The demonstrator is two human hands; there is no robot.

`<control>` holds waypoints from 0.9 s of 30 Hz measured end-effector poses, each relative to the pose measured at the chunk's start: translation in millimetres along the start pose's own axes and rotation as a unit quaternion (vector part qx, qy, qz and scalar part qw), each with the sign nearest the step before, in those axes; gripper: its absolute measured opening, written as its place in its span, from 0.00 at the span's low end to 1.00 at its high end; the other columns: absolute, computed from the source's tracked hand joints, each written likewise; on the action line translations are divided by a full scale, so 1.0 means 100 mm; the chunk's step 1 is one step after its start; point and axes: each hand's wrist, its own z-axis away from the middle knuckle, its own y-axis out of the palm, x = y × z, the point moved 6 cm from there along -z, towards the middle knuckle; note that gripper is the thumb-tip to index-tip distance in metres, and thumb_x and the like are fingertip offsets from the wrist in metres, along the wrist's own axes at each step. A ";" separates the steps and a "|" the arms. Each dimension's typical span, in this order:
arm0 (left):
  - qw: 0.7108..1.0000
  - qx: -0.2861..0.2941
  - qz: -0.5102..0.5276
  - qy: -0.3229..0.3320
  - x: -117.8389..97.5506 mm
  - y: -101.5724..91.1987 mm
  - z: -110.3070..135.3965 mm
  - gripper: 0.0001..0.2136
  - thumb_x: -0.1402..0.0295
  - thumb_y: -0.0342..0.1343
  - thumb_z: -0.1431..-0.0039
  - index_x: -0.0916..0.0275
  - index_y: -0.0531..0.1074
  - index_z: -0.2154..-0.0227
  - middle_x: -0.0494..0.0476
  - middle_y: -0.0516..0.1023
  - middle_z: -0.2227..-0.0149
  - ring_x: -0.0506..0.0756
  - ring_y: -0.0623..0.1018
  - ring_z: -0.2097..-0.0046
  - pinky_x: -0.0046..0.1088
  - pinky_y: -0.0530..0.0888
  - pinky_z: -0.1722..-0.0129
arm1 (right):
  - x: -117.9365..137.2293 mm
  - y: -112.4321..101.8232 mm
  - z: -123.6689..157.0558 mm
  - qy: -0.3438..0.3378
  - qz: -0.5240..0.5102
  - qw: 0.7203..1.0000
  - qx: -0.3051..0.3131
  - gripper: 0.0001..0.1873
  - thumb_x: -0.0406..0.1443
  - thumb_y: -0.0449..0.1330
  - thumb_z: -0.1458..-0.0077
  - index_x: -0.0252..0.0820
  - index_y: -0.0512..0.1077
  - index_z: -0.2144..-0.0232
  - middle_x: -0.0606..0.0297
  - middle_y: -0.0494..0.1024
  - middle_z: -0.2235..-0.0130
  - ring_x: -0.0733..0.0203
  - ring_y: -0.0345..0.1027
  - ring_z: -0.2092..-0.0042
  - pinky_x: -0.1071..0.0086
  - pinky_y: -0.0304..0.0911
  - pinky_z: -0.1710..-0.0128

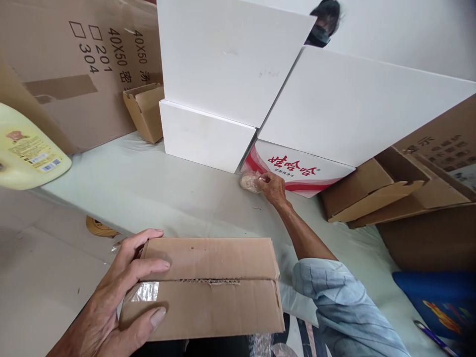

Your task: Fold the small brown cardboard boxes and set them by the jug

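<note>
My left hand (122,292) grips the left end of a closed brown cardboard box (211,307), its thumb on the near flap and fingers over the far one. The two flaps meet at a torn, rough seam, and a shiny piece of clear tape (146,291) sticks near the left end. Reaching forward, my right hand (273,187) is closed in a pinch on a small, roundish, pale bundle in clear plastic (251,182). The bundle is at the tabletop, by the foot of a white carton with red lettering (297,168). What lies inside the plastic is unclear.
White boxes (230,59) stand stacked at the back of the pale covered table (193,193). To the left are a yellow jug (28,148) and a large printed carton (48,99). Open cardboard trays (372,193), a blue pouch (439,297) and a pen (433,337) sit right. Behind shows a person's head (326,22).
</note>
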 end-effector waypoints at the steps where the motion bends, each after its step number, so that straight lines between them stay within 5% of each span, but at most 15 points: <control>1: 1.000 0.000 0.002 -0.002 0.01 0.00 0.00 0.17 0.60 0.58 0.33 0.47 0.74 0.42 0.56 0.62 0.24 0.68 0.72 0.29 0.43 0.84 0.44 | 0.00 0.00 0.00 0.003 0.007 1.000 -0.005 0.16 0.45 0.66 0.50 0.42 0.76 0.62 0.63 0.78 0.66 0.53 0.68 0.64 0.61 0.63 0.61; 4: 1.000 -0.002 0.015 -0.006 0.03 0.00 0.01 0.19 0.59 0.60 0.34 0.45 0.74 0.42 0.56 0.63 0.25 0.71 0.72 0.30 0.47 0.84 0.44 | 0.04 -0.02 0.05 -0.009 0.046 0.998 -0.039 0.23 0.45 0.68 0.48 0.43 0.72 0.52 0.58 0.78 0.57 0.49 0.68 0.59 0.58 0.66 0.57; 7: 1.000 -0.002 0.022 -0.005 0.03 -0.01 0.01 0.20 0.61 0.61 0.35 0.44 0.74 0.41 0.56 0.63 0.25 0.71 0.72 0.30 0.48 0.83 0.43 | 0.18 -0.02 0.13 -0.092 0.128 0.985 -0.069 0.15 0.43 0.65 0.39 0.44 0.70 0.53 0.51 0.75 0.50 0.42 0.67 0.50 0.54 0.67 0.50; 10: 1.000 0.003 0.026 -0.003 0.02 -0.01 -0.01 0.20 0.63 0.61 0.35 0.45 0.74 0.41 0.56 0.62 0.25 0.70 0.73 0.30 0.47 0.82 0.41 | 0.25 0.05 0.17 -0.169 0.193 0.965 -0.049 0.09 0.41 0.60 0.32 0.42 0.74 0.55 0.49 0.74 0.50 0.40 0.65 0.46 0.53 0.64 0.45; 14: 0.999 0.010 0.049 -0.007 -0.02 -0.01 -0.03 0.17 0.62 0.61 0.34 0.47 0.75 0.43 0.57 0.61 0.25 0.70 0.71 0.30 0.49 0.81 0.39 | 0.18 0.16 0.15 -0.201 0.211 0.957 0.002 0.17 0.40 0.54 0.26 0.38 0.78 0.48 0.49 0.75 0.48 0.44 0.64 0.46 0.55 0.62 0.45; 20: 0.998 0.014 0.063 -0.009 -0.05 -0.03 -0.05 0.17 0.64 0.60 0.34 0.47 0.76 0.43 0.57 0.60 0.25 0.71 0.69 0.28 0.52 0.79 0.37 | 0.13 0.28 0.17 -0.182 0.210 0.959 0.049 0.25 0.39 0.49 0.26 0.33 0.75 0.37 0.44 0.77 0.42 0.39 0.64 0.40 0.50 0.64 0.42; 27: 0.999 0.021 0.038 0.015 -0.02 -0.02 -0.05 0.17 0.61 0.59 0.31 0.47 0.75 0.41 0.58 0.60 0.24 0.69 0.71 0.29 0.49 0.79 0.36 | 0.26 0.29 0.27 -0.083 0.253 0.957 0.118 0.30 0.42 0.51 0.26 0.32 0.65 0.29 0.38 0.69 0.33 0.32 0.59 0.34 0.41 0.62 0.37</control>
